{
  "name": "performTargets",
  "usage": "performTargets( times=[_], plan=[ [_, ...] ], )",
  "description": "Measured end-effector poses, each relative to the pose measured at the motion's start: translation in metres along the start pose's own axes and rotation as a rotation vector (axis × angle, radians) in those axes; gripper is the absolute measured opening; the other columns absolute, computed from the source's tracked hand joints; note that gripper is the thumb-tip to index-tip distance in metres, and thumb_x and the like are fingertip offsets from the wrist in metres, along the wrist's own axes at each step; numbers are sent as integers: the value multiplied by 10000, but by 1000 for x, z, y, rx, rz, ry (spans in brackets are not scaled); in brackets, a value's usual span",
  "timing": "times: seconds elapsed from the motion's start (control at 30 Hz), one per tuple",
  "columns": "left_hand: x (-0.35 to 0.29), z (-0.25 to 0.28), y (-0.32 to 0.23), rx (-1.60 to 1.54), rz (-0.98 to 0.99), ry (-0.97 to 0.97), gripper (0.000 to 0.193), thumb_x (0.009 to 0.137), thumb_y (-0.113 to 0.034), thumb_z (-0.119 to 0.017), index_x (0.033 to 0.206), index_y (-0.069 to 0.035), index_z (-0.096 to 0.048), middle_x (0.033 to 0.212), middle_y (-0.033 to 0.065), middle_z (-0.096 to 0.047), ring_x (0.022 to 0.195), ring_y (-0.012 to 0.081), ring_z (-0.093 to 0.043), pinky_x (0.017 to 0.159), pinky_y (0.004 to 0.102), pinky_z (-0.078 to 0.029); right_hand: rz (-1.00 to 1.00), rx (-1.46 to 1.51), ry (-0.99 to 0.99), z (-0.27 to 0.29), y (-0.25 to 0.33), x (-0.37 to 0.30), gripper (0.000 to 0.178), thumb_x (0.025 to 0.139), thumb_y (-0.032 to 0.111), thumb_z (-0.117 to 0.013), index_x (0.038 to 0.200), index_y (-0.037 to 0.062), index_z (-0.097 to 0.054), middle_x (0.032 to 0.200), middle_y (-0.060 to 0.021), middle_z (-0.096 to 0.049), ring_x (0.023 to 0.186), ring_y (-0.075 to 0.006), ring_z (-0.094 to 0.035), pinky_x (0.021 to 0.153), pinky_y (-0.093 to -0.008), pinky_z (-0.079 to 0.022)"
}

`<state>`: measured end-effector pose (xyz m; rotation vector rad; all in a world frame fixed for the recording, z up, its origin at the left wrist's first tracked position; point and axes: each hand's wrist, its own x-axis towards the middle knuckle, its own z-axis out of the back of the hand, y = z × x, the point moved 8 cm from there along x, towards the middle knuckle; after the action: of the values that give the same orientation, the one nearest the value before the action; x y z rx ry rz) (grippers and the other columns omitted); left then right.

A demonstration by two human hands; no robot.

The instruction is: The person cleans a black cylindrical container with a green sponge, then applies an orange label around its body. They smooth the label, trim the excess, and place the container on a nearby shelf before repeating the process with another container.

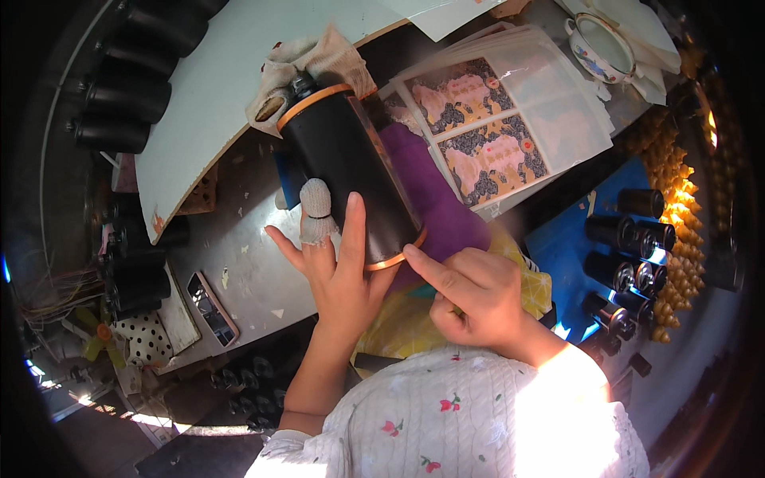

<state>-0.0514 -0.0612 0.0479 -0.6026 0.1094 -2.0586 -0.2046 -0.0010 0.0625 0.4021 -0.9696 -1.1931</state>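
A black cylinder with copper-coloured rims at both ends lies tilted in front of me. A small dark neck shows at its far end, beside a whitish gauze cloth. My left hand holds its near end, some fingers spread along the side and others hidden beneath. One of these fingers wears a white knitted finger cover with a dark band. My right hand touches the near copper rim with a stretched index fingertip, its other fingers curled. No object shows in that hand. Purple cloth lies beneath and beside the cylinder.
Printed sheets are stacked at the far right, near an enamel pot. A white board covers the far left. A phone lies on the metal table. Black cylinders line the left; smaller ones stand right.
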Motion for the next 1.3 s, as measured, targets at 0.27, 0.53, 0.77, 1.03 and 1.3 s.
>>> performTargets(
  times=[0.27, 0.53, 0.77, 1.03, 1.3],
  plan=[
    [11, 3, -5, 31, 72, -50, 1049, 687, -426, -850, 1541, -49, -372, 1420, 264, -456, 1398, 406, -391, 1125, 737, 65, -369, 484, -204, 4, -24, 21, 479, 792, -59, -667, 1260, 19, -601, 1050, -111, -642, 940, -217, -637, 836, -323, -510],
    [13, -5, -4, 170, 64, 20, 1125, 740, -458, -792, 1566, 42, -215, 1141, 190, -525, 1124, 353, -522, 1144, 715, 59, -428, 498, -262, -8, -37, 21, 372, 798, -47, -679, 1145, 23, -564, 1044, -113, -607, 916, -226, -647, 835, -324, -512],
    [1, -23, 23, -167, 143, 65, 1283, 758, -594, -784, 1553, 102, -56, 1487, 290, -407, 1418, 436, -401, 1118, 701, 153, -538, 567, -224, -10, -50, 13, 357, 830, -87, -630, 1154, 14, -520, 1077, -58, -536, 968, -117, -545, 889, -253, -444],
    [-4, -16, 19, -103, 42, 91, 1120, 848, -423, -736, 1556, 100, -44, 1561, 277, -324, 1489, 452, -238, 1197, 593, 111, -489, 525, -249, -8, -49, 14, 346, 814, -75, -645, 1131, 15, -538, 1061, -67, -549, 954, -142, -576, 868, -273, -466],
    [7, -10, -3, 154, -77, 122, 1076, 855, -345, -744, 1546, 123, -65, 1549, 313, -310, 1470, 495, -241, 1215, 599, 10, -485, 531, -308, -6, -56, 13, 335, 787, -50, -664, 1102, 15, -571, 1027, -101, -593, 921, -208, -623, 839, -316, -500]
  ],
)
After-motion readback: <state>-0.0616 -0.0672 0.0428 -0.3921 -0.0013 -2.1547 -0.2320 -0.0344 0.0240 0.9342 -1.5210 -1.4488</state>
